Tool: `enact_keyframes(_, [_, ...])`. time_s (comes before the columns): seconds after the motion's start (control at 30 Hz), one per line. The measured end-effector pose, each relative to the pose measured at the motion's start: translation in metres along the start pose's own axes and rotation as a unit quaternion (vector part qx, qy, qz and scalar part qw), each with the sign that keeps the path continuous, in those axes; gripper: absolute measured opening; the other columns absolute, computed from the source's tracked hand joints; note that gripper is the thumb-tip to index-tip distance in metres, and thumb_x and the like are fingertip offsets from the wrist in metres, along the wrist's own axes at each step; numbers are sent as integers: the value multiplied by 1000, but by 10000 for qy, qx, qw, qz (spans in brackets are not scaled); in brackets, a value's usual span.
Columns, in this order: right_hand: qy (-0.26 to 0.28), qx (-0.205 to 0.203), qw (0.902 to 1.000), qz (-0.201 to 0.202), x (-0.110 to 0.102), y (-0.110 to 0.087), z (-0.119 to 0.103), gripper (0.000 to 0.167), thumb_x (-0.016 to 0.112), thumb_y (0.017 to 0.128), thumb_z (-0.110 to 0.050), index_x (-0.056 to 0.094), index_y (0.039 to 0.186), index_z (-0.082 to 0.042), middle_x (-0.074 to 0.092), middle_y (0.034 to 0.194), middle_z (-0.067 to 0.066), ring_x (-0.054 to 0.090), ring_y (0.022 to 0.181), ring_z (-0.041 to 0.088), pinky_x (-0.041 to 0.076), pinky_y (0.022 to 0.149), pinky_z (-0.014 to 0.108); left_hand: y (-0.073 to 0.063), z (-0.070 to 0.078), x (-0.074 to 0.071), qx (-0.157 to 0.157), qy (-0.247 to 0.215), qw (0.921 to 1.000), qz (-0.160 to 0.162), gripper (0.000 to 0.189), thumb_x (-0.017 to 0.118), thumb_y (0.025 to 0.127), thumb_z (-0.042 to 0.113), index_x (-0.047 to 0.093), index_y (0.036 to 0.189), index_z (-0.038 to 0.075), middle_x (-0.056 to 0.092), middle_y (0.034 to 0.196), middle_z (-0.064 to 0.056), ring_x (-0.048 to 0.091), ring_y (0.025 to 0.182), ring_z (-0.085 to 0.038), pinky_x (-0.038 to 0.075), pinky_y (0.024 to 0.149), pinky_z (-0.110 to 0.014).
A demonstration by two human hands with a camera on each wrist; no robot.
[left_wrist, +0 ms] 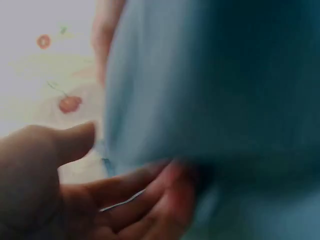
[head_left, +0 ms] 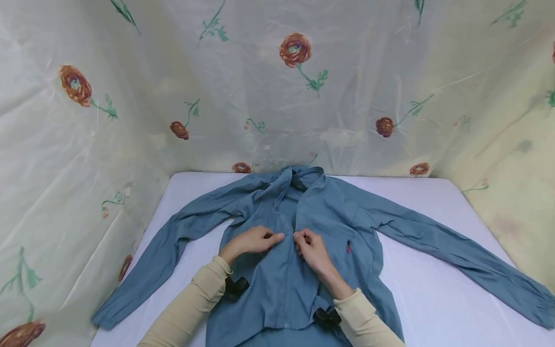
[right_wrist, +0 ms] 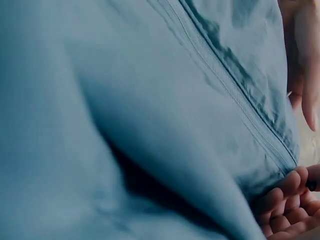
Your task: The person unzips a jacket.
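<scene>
From the head camera, a blue jacket [head_left: 299, 284] lies front up on the white tabletop [head_left: 429, 294], its sleeves [head_left: 433, 243] stretched out to both sides. The person's left hand [head_left: 257, 239] is over one front panel, thumb pointing at the middle. The right hand [head_left: 311, 249] is just beside it at the front zip [head_left: 286, 289], thumb and fingers drawn together. Below the hands the two fronts meet down to the hem; above them they lie parted up to the collar [head_left: 315, 177]. Judging by that, the lower stretch is fastened and the upper chest and collar remain to be joined.

From the left wrist, much is blurred. The thumb stands apart from the fingers, which are loosely bent with their tips against the cloth; no pinch shows.

From the right wrist, the zip runs as one joined line to the fingers, which are curled and appear to pinch a small dark zip pull [right_wrist: 312, 185]. The grip itself is partly cut off by the edge, so its exact hold cannot be told.
</scene>
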State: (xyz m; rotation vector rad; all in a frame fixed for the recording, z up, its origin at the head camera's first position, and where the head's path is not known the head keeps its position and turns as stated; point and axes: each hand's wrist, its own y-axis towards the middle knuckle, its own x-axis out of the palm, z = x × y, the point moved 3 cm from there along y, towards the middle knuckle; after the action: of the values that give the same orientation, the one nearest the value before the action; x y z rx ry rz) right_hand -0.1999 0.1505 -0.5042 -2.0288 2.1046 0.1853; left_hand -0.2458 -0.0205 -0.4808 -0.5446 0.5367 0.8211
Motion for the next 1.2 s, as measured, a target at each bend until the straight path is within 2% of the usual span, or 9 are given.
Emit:
enact_keyframes(0.07, [37, -82, 9999, -45, 2, 0, -1, 28, 52, 99, -21, 58, 85, 3, 50, 64, 2, 45, 53, 9, 41, 50, 22, 5, -9, 8, -237, -928, 9954, -64, 50, 43, 99, 45, 68, 95, 2, 63, 80, -8, 57, 67, -14, 49, 62, -28])
enact_keyframes(0.1, [23, -93, 9999, -112, 4, 0, -1, 28, 51, 99, -21, 58, 86, 3, 50, 64, 2, 45, 53, 10, 41, 50, 22, 9, -14, 13, -323, -1450, 9889, -12, 49, 45, 99, 43, 67, 99, -1, 63, 82, -8, 57, 70, -14, 50, 65, -28])
enact_keyframes(0.23, [-68, -1, 9992, -389, 11, -3, 1, 28, 48, 100, -23, 57, 87, 0, 50, 67, 5, 45, 55, 12, 41, 52, 24, 24, -28, 28, -712, -3150, 9456, 403, 36, 57, 96, 32, 66, 113, 2, 62, 84, 1, 54, 75, -9, 48, 69, -24])
enact_keyframes(0.37, [-77, 42, 9994, -333, 11, -4, 3, 27, 48, 100, -22, 56, 86, 0, 50, 67, 5, 44, 55, 12, 40, 52, 24, 33, -26, 33, -699, -3763, 9203, 811, 25, 62, 92, 24, 68, 106, 4, 57, 77, 4, 52, 69, -9, 43, 63, -22])
enact_keyframes(0.53, [-138, -14, 9997, -182, 10, 1, 1, 27, 49, 100, -20, 57, 85, 0, 50, 65, 4, 45, 54, 12, 40, 51, 23, 32, -14, 33, -745, -4078, 8996, 1374, 24, 63, 92, 23, 66, 106, 4, 60, 82, 3, 51, 73, -10, 41, 65, -21])
enact_keyframes(0.67, [-278, -74, 9994, -189, 10, 0, 1, 28, 49, 100, -21, 56, 83, 0, 50, 64, 4, 45, 53, 11, 40, 51, 23, 41, -19, 38, -957, -4006, 8917, 1879, 27, 64, 91, 24, 67, 109, 3, 67, 99, -4, 57, 83, -12, 46, 73, -23])
enact_keyframes(0.77, [-327, -82, 9992, -192, 10, -1, 0, 28, 49, 100, -20, 56, 81, -1, 50, 62, 3, 45, 53, 10, 40, 51, 23, 43, -19, 38, -1018, -3921, 8916, 2024, 27, 64, 91, 24, 68, 109, 4, 68, 106, -11, 61, 88, -15, 49, 77, -27])
enact_keyframes(0.97, [-299, -45, 9995, -127, 9, 0, -2, 28, 51, 99, -20, 56, 80, -1, 50, 61, 2, 46, 52, 11, 41, 51, 22, 46, -18, 35, -1083, -3873, 8911, 2104, 27, 65, 90, 25, 69, 108, 5, 67, 110, -10, 60, 92, -17, 48, 81, -29])
enact_keyframes(1.2, [-322, 5, 9994, -156, 8, -3, -1, 28, 51, 99, -21, 58, 80, -1, 51, 61, 5, 46, 52, 12, 41, 50, 25, 48, -21, 36, -1117, -3833, 8944, 2014, 26, 64, 91, 25, 69, 107, 5, 64, 97, -6, 55, 82, -15, 45, 73, -26])
